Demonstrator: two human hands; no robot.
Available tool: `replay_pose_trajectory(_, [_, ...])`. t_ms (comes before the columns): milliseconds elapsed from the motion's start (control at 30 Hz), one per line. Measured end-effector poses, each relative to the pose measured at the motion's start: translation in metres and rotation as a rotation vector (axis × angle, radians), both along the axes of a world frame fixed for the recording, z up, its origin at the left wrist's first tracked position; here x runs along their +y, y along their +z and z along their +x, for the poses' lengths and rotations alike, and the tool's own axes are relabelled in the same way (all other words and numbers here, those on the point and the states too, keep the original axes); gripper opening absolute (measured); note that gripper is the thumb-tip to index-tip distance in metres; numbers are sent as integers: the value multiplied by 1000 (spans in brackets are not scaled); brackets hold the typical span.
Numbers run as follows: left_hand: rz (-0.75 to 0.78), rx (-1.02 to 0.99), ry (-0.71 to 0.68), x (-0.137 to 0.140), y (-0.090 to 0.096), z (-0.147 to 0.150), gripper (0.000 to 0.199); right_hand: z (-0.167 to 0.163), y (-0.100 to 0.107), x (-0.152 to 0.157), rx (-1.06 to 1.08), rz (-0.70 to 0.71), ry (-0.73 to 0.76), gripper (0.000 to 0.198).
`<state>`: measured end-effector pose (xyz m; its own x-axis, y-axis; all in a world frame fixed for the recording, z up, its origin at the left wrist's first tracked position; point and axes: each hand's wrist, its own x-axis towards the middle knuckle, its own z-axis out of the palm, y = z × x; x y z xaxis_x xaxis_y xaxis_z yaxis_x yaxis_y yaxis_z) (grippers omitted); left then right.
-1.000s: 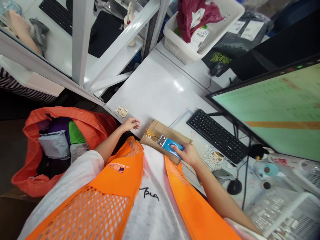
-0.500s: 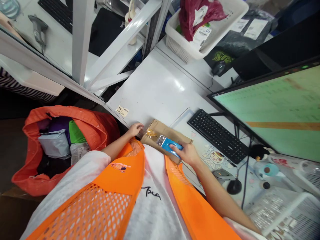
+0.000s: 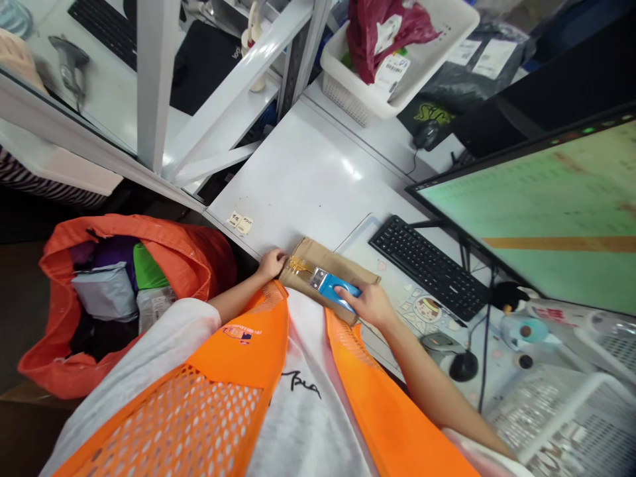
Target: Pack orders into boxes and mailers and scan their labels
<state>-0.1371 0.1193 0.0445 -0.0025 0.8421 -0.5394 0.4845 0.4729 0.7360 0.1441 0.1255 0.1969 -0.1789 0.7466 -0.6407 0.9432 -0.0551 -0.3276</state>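
Observation:
A brown paper parcel (image 3: 331, 254) lies at the desk's near edge, close against my body. At its left end, my left hand (image 3: 273, 264) is closed with its fingertips against the parcel's edge; the fingertips are partly hidden. My right hand (image 3: 370, 301) is wrapped round a blue-handled tool with a flat metal head (image 3: 332, 287), thumb on top. The tool lies over the parcel, its metal end towards the left. Next to the metal end, a shiny yellowish patch with clear film (image 3: 299, 265) shows on the parcel.
An orange bag (image 3: 50, 318) with several wrapped packages stands at left. A keyboard (image 3: 430, 265), monitor (image 3: 561, 205) and computer mouse (image 3: 440, 342) are on the right. A white basket (image 3: 342, 99) stands at the back; a white metal frame (image 3: 152, 86) rises at left.
My left hand has moved slightly and its fingers have closed in at the parcel's left end. The right hand and blue-handled tool keep their place on the parcel. The view has shifted slightly.

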Motion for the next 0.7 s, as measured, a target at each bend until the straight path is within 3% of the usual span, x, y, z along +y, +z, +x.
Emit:
replay_pose_trajectory(100, [0, -35, -76, -3, 14, 3, 30, -1, -1, 0, -25, 4, 15, 68])
replay_pose_trajectory(200, [-10, -48, -181, 2, 32, -2, 29, -2, -1, 1, -51, 13, 34, 69])
replay_pose_trajectory(333, [59, -2, -245, 54, 60, -3, 38, -7, 2, 0, -68, 2, 70, 64])
replay_pose_trajectory(400, [183, -40, -329, 92, 70, 18, 46, -12, 6, -3, -77, -3, 87, 60])
replay_pose_trajectory(433, [262, -88, -462, 110, 72, 36, 47, -15, 9, -6, -84, -4, 94, 58])
replay_pose_trajectory(500, [259, -151, -771, 134, 72, 81, 46, -22, 15, -12, -98, -7, 106, 57])
replay_pose_trajectory(600, [120, -177, -1031, 139, 57, 143, 39, -29, 24, -22, -110, -25, 115, 59])
replay_pose_trajectory(700, [34, -214, -1084, 121, 34, 172, 33, -28, 29, -32, -111, -46, 99, 59])
